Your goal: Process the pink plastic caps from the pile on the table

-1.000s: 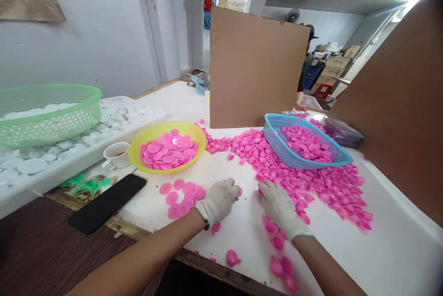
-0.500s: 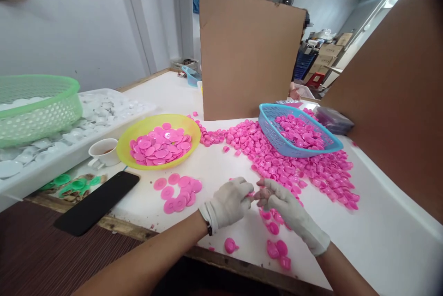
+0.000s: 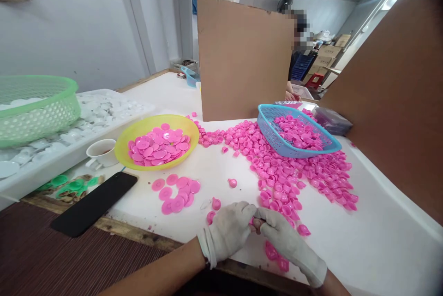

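Observation:
My left hand [image 3: 230, 227], in a white glove with bare fingertips, is closed and meets my right hand [image 3: 290, 241] just above the table's front edge. My right hand wears the same kind of glove and has its fingers pinched together. A small pink toy cup [image 3: 251, 222] shows between the fingertips of both, mostly hidden. Beside my left hand lie a few loose pink cups [image 3: 216, 204]. More pink cups [image 3: 277, 251] lie partly covered by my right hand. A big pile of pink cups [image 3: 273, 174] spreads beyond the hands.
A blue basket [image 3: 294, 150] of pink pieces stands on the pile. Left are a yellow bowl [image 3: 192, 141] of pink saucers, loose saucers [image 3: 178, 203], a mug [image 3: 102, 153], a black phone [image 3: 95, 204] and a white tray [image 3: 86, 137]. Cardboard [image 3: 245, 61] stands behind; a person is beyond it.
Both hands have come down towards the table's front edge and closed together. Loose pink cups beyond and beside my left hand now show. A person behind the cardboard is more in view.

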The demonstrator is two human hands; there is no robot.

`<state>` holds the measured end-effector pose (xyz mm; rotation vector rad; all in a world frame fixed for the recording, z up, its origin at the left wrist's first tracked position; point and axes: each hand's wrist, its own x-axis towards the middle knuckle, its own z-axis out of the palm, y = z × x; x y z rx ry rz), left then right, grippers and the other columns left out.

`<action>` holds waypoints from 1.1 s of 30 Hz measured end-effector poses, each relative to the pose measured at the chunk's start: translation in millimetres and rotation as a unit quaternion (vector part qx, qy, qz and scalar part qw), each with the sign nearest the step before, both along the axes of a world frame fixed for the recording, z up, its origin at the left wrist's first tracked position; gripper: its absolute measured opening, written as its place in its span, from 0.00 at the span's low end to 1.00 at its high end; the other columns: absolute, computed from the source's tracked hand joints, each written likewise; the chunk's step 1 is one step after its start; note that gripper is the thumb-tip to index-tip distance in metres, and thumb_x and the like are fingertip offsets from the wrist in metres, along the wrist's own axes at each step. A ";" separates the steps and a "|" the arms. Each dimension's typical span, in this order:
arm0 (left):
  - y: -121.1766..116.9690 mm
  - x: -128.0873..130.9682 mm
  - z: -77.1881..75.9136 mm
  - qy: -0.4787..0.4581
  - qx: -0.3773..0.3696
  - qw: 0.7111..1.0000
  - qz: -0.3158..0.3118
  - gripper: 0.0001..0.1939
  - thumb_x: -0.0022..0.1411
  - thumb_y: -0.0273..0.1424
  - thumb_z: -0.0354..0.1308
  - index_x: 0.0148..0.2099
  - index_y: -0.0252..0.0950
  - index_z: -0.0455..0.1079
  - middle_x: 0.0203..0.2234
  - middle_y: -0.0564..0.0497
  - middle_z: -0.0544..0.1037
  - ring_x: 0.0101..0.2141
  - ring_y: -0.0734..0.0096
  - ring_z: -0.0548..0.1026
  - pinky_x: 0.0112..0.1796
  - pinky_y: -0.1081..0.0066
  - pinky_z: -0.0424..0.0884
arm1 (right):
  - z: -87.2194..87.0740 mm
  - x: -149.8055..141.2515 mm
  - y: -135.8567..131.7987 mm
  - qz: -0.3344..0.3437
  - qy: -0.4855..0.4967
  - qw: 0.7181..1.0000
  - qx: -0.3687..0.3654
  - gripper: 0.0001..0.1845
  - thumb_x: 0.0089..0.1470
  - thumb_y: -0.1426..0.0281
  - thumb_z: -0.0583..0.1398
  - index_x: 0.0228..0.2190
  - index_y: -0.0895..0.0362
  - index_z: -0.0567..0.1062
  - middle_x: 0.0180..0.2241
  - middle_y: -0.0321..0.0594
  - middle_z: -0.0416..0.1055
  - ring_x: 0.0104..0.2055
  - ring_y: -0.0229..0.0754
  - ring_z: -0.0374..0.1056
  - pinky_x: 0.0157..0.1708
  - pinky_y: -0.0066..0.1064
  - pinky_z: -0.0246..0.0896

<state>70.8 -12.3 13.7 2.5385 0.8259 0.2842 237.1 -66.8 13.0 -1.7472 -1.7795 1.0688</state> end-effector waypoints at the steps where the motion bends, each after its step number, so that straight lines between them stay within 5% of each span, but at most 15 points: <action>1: -3.3 -0.6 -1.8 0.001 -0.006 1.000 0.002 0.08 0.63 0.28 0.49 0.44 0.35 0.65 0.39 0.49 0.72 0.38 0.68 0.70 0.38 0.70 0.67 | 1.8 0.7 -0.1 0.003 0.026 1.000 -0.015 0.12 0.47 0.79 0.47 0.26 0.55 0.67 0.26 0.35 0.68 0.30 0.39 0.65 0.30 0.28 0.58; 4: -9.9 0.5 -6.5 0.042 0.026 0.998 -0.026 0.07 0.63 0.26 0.48 0.41 0.35 0.66 0.36 0.48 0.72 0.37 0.66 0.70 0.36 0.68 0.67 | 2.2 11.5 4.8 -0.007 -0.061 0.997 0.039 0.11 0.50 0.78 0.48 0.27 0.55 0.69 0.27 0.36 0.68 0.32 0.40 0.65 0.31 0.29 0.57; 7: -15.6 4.5 -7.7 0.105 0.076 0.989 -0.078 0.07 0.60 0.23 0.49 0.38 0.32 0.68 0.34 0.45 0.72 0.36 0.63 0.71 0.33 0.66 0.67 | -3.3 28.8 16.4 -0.038 -0.241 0.961 0.132 0.12 0.53 0.77 0.49 0.33 0.56 0.72 0.34 0.42 0.69 0.36 0.43 0.66 0.35 0.32 0.56; 12: -20.9 6.7 -11.2 0.102 0.078 0.986 -0.106 0.05 0.60 0.26 0.52 0.37 0.32 0.68 0.34 0.44 0.72 0.34 0.62 0.71 0.29 0.66 0.67 | -13.7 40.2 34.7 -0.030 -0.365 0.922 0.123 0.12 0.55 0.75 0.50 0.28 0.58 0.72 0.31 0.45 0.67 0.32 0.44 0.64 0.32 0.34 0.54; 15: -14.7 3.0 -10.7 0.007 0.037 0.999 -0.039 0.06 0.62 0.29 0.51 0.41 0.34 0.66 0.36 0.47 0.71 0.38 0.64 0.70 0.31 0.68 0.67 | -10.1 32.7 35.9 -0.029 -0.251 0.958 0.134 0.11 0.52 0.77 0.49 0.24 0.57 0.68 0.29 0.41 0.65 0.31 0.42 0.62 0.32 0.33 0.54; 18: -5.8 -0.5 -4.6 -0.105 -0.050 0.991 0.072 0.15 0.59 0.26 0.54 0.49 0.36 0.62 0.41 0.49 0.71 0.39 0.68 0.70 0.35 0.71 0.68 | 0.8 18.5 29.8 -0.037 -0.019 0.996 0.075 0.07 0.49 0.76 0.49 0.22 0.55 0.62 0.24 0.34 0.60 0.28 0.38 0.59 0.29 0.30 0.53; 23: 0.3 -2.2 0.8 -0.249 -0.167 0.947 0.110 0.08 0.53 0.25 0.56 0.38 0.37 0.67 0.34 0.52 0.73 0.35 0.70 0.70 0.39 0.71 0.67 | 8.0 -1.5 16.1 -0.061 0.247 0.965 -0.072 0.05 0.50 0.73 0.50 0.24 0.55 0.63 0.21 0.32 0.59 0.24 0.35 0.56 0.25 0.28 0.51; 27: -1.1 -1.4 -2.4 -0.294 -0.336 0.886 0.127 0.05 0.55 0.26 0.52 0.36 0.36 0.67 0.26 0.54 0.73 0.29 0.73 0.71 0.33 0.72 0.68 | 4.9 -4.7 8.1 -0.041 0.255 0.964 -0.062 0.07 0.53 0.66 0.52 0.33 0.55 0.66 0.24 0.33 0.63 0.26 0.36 0.59 0.26 0.29 0.54; 31: -0.1 -1.7 5.9 -0.349 -0.493 0.788 0.122 0.07 0.57 0.31 0.51 0.36 0.34 0.66 0.27 0.52 0.73 0.29 0.72 0.73 0.32 0.71 0.70 | 6.9 -6.1 5.4 -0.026 0.100 0.993 0.051 0.04 0.51 0.70 0.53 0.31 0.55 0.67 0.28 0.36 0.65 0.31 0.39 0.60 0.31 0.30 0.56; 33: 4.7 -5.6 14.1 -0.356 -0.508 0.777 0.109 0.09 0.58 0.33 0.51 0.38 0.33 0.67 0.28 0.51 0.73 0.30 0.72 0.73 0.34 0.70 0.71 | 9.4 -6.4 7.3 -0.034 0.037 0.994 0.093 0.04 0.53 0.69 0.52 0.28 0.55 0.67 0.28 0.36 0.64 0.32 0.40 0.60 0.31 0.31 0.55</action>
